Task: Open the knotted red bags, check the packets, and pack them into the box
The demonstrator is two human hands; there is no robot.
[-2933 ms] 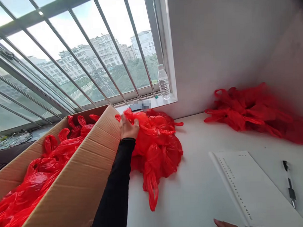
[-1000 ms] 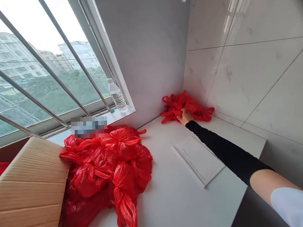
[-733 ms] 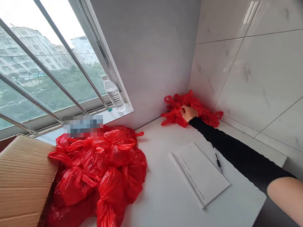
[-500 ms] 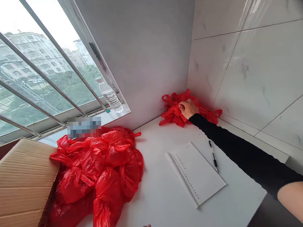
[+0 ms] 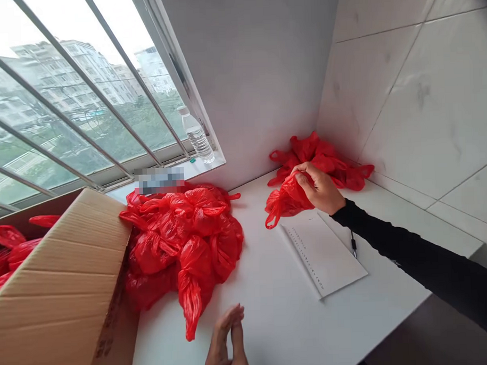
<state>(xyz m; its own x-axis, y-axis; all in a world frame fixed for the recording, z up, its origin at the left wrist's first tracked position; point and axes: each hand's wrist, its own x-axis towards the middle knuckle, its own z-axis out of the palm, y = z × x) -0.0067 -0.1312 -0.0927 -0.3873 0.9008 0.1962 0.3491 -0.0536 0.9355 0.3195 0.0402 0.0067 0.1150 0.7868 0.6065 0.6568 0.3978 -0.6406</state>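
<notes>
My right hand (image 5: pixel 317 188), in a black sleeve, pinches a crumpled red plastic bag (image 5: pixel 287 198) above the notebook's far edge. Behind it, a heap of red plastic bags (image 5: pixel 339 166) lies in the table corner against the wall. My left hand (image 5: pixel 227 343) is low in the view, above the table's near part. Its fingers are curled toward the thumb with a gap between, and nothing shows in them. Close by on the left is a pile of filled, knotted red bags (image 5: pixel 185 232).
An open cardboard box (image 5: pixel 67 284) with more red bags stands at left. On the white table (image 5: pixel 267 309) lie an open notebook (image 5: pixel 326 259) and a pen (image 5: pixel 353 245), partly behind the sleeve. A water bottle (image 5: pixel 199 139) stands on the sill by the barred window.
My right hand has drawn a red bag from the corner heap toward me. My left hand has risen further into view. The view has shifted left, showing more of the box.
</notes>
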